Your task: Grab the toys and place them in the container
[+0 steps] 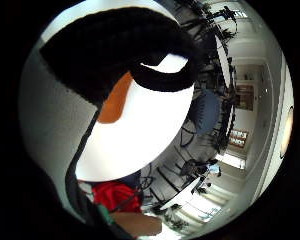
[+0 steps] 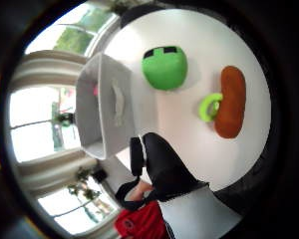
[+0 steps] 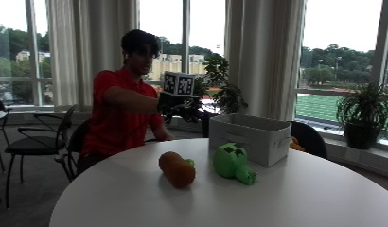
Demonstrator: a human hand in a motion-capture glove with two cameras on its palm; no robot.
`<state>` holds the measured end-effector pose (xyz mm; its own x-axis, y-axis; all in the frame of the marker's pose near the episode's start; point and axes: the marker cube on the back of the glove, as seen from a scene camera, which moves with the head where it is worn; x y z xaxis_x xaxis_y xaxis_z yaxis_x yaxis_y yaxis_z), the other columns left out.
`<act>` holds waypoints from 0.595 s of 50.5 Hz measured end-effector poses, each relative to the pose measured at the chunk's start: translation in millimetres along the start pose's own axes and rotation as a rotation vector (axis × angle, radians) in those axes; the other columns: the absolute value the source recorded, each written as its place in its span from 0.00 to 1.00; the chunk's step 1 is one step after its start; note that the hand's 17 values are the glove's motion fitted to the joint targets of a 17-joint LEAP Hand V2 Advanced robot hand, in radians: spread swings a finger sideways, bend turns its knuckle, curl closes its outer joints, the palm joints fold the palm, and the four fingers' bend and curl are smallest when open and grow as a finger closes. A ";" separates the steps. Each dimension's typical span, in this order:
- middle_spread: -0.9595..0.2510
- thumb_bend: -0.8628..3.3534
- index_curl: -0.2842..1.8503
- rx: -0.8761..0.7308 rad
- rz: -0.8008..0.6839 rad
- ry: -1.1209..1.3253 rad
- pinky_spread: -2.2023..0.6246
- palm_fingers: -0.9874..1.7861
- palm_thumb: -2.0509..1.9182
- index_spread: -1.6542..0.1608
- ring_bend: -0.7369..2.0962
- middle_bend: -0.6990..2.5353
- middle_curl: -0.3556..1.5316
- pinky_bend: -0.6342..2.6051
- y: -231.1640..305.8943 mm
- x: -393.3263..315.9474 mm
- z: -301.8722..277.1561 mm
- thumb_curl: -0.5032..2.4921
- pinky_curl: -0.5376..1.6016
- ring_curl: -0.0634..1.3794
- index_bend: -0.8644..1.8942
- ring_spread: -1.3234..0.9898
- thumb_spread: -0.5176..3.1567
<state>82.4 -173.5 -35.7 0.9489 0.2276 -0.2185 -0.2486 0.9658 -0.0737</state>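
Note:
My gloved right hand (image 3: 167,105) is raised above the table's far edge, to the left of the grey fabric container (image 3: 251,137). It grips a black, white and orange penguin plush (image 1: 135,115), which fills the little finger side view; its black and white body (image 2: 182,199) also shows in the thumb side view. A green blocky plush (image 3: 232,163) lies on the table in front of the container (image 2: 104,107). An orange carrot plush (image 3: 177,169) with a green ring end (image 2: 209,107) lies beside the green plush (image 2: 164,67).
The round white table (image 3: 295,203) carries the toys and container. Something pink (image 2: 95,89) shows inside the container. Chairs (image 3: 36,142) stand behind on the left, and potted plants (image 3: 364,113) line the window.

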 end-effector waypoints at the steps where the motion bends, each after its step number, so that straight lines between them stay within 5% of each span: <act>1: 0.71 0.20 0.24 0.008 -0.008 0.014 0.81 0.29 0.51 0.70 0.37 0.26 0.38 0.59 0.2 3.6 4.0 0.30 0.39 0.28 0.36 0.54 0.45; 30: 0.74 0.19 0.21 -0.187 0.051 0.047 0.82 0.27 0.51 0.71 0.32 0.25 0.32 0.64 -37.2 47.5 100.7 0.27 0.41 0.26 0.34 0.57 0.42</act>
<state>156.3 -186.1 54.6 0.9251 0.2655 -0.2715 -0.3323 0.9121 -0.2401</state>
